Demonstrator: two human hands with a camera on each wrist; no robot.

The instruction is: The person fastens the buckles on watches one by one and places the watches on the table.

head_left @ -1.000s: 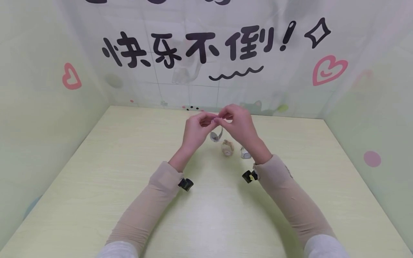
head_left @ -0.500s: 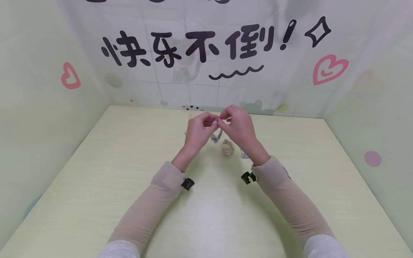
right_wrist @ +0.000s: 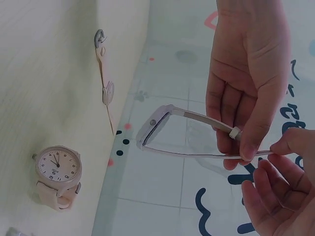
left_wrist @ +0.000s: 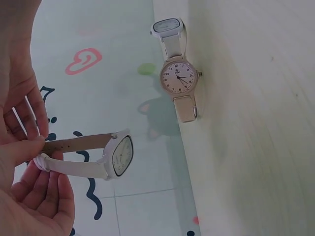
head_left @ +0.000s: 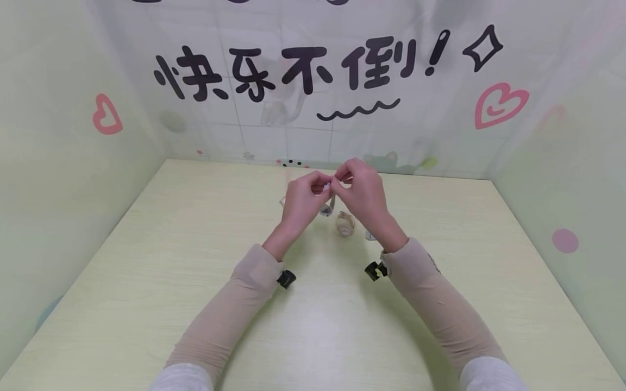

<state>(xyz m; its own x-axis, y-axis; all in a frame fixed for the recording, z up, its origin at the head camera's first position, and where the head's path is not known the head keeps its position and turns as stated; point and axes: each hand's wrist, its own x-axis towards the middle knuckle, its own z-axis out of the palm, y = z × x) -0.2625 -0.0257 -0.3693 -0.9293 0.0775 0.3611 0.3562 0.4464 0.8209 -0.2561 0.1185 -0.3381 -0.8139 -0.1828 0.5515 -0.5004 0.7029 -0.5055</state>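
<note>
A white-strapped watch (left_wrist: 121, 155) hangs in the air between my hands, its case away from the fingers and its two strap ends brought together. My left hand (head_left: 304, 201) pinches the straps near the small keeper loop (right_wrist: 236, 132). Beside it, my right hand (head_left: 364, 191) pinches the tip of one strap, as the right wrist view shows. The fingertips of both hands nearly meet. Below, a beige watch (head_left: 345, 225) stands on the table with its strap closed in a loop.
A white watch (left_wrist: 166, 25) sits right of the beige one, partly behind my right wrist in the head view. Another watch (right_wrist: 108, 92) lies farther left on the table (head_left: 195, 244), mostly behind my left hand. A printed curtain (head_left: 235, 136) closes off the back and sides.
My left hand has shifted slightly right, uncovering a bit of the watch at its left. The right hand stays nearly in place, still at the strap. The held watch has turned a little.
</note>
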